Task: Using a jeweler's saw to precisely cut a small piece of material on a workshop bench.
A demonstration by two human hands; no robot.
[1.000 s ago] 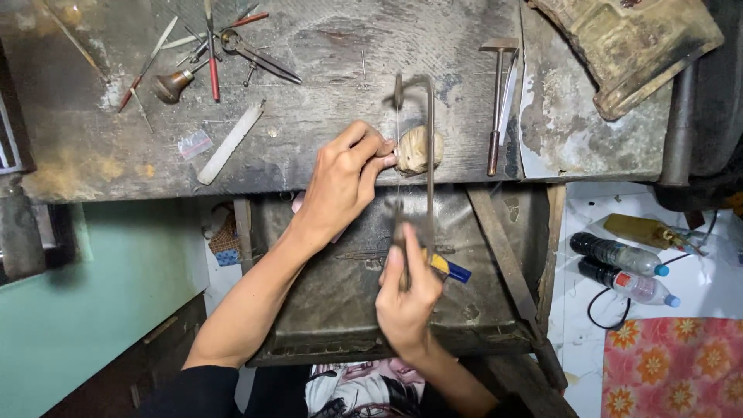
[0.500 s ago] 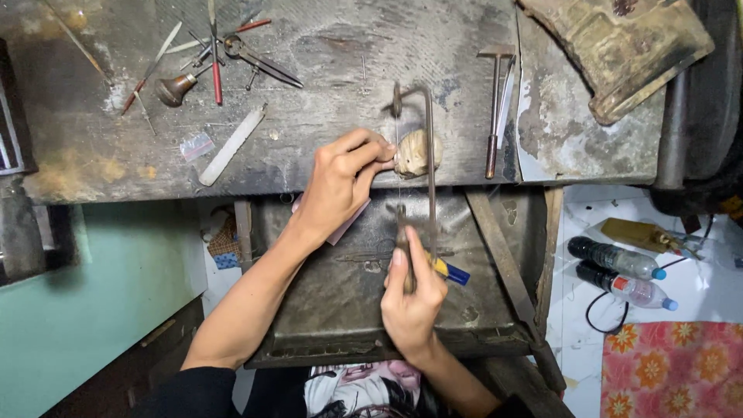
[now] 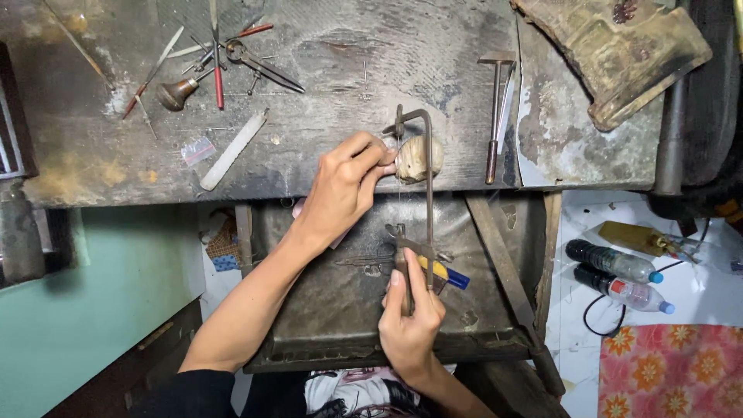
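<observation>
Orange-flowered cloth (image 3: pixel 672 370), seemingly brown-handled saw (image 3: pixel 414 193)

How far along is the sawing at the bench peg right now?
Done: the saw frame is set up, its thin blade running upright beside the pale rounded peg. In hand: the left hand pinches something too small to make out against the peg, and the right hand grips the saw handle below. Left: no cut shows, so I cannot say how much sawing remains.

A scarred, grey wooden workbench (image 3: pixel 325 62) is spanning the top over a dark metal catch tray (image 3: pixel 325 310), while a pale green wall (image 3: pixel 85 302) is showing at left and a white floor (image 3: pixel 696 286) with an orange floral mat (image 3: pixel 669 371) at right.
</observation>
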